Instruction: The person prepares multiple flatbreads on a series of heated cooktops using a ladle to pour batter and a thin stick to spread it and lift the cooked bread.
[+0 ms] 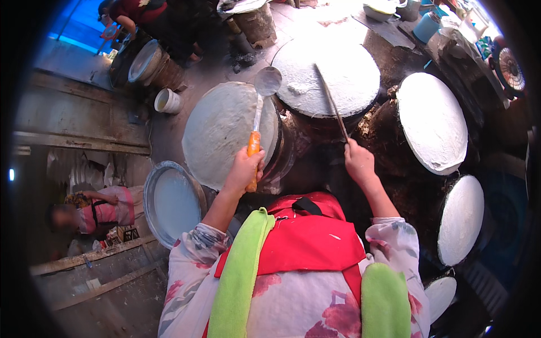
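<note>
My left hand (246, 167) grips the orange handle of a metal ladle (268, 81), whose round bowl is raised over the gap between two round griddles. Under the ladle, a large pale sheet (215, 131) covers the left griddle and hangs over its edge. My right hand (359, 159) is closed around one end of a long thin stick (331, 98). The stick's far end reaches over the white sheet (355, 72) on the middle griddle; whether it touches is unclear. Part of that sheet is washed out by glare.
More white-covered round griddles (433, 122) curve along my right. At my left stands a wide basin (160, 175) of pale liquid, with a white bucket (168, 101) beyond. One person (139, 10) bends at the far left; another (103, 211) is farther off. A fan (509, 67) stands right.
</note>
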`<state>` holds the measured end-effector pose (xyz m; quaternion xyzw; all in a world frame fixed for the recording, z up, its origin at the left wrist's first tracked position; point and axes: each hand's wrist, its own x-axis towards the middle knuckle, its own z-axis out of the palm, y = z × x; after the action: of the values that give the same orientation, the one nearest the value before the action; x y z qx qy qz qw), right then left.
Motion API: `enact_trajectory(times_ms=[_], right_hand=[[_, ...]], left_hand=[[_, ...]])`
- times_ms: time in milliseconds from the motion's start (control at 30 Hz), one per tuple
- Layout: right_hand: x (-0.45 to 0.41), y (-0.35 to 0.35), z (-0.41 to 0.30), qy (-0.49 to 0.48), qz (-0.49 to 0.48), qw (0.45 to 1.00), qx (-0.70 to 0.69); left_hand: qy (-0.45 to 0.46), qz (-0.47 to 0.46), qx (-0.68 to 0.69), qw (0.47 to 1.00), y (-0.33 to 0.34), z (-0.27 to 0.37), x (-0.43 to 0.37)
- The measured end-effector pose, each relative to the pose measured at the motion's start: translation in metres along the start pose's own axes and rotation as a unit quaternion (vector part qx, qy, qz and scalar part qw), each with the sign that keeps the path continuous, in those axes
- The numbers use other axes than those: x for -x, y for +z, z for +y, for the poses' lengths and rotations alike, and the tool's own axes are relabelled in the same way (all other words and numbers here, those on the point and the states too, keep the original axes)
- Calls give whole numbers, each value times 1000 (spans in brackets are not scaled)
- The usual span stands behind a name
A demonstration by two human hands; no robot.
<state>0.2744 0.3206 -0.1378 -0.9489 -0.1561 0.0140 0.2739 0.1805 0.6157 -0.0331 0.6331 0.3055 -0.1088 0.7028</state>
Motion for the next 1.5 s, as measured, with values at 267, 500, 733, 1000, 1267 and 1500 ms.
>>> enact_trajectory(times_ms=[267, 500, 733, 1000, 1267, 1500], right_hand=[[26, 41, -38, 34, -37, 987, -152], [29, 79, -61, 72, -113, 931, -339], [20, 38, -85, -1, -100, 902, -421], [-16, -8, -61, 52, -85, 844, -528], [-14, -18, -11, -82, -143, 986, -13], [-42, -19, 15, 7, -69, 996, -56]], left_hand=[[-22, 6, -3, 1000, 12, -17, 2], [-35, 5, 53, 998, 44, -16, 13], [-17, -37, 233, 972, 31, 5, 54], [-28, -289, 607, 740, 23, 14, 52], [98, -233, 603, 757, -13, 14, 80], [154, -22, 553, 819, -54, -17, 131]])
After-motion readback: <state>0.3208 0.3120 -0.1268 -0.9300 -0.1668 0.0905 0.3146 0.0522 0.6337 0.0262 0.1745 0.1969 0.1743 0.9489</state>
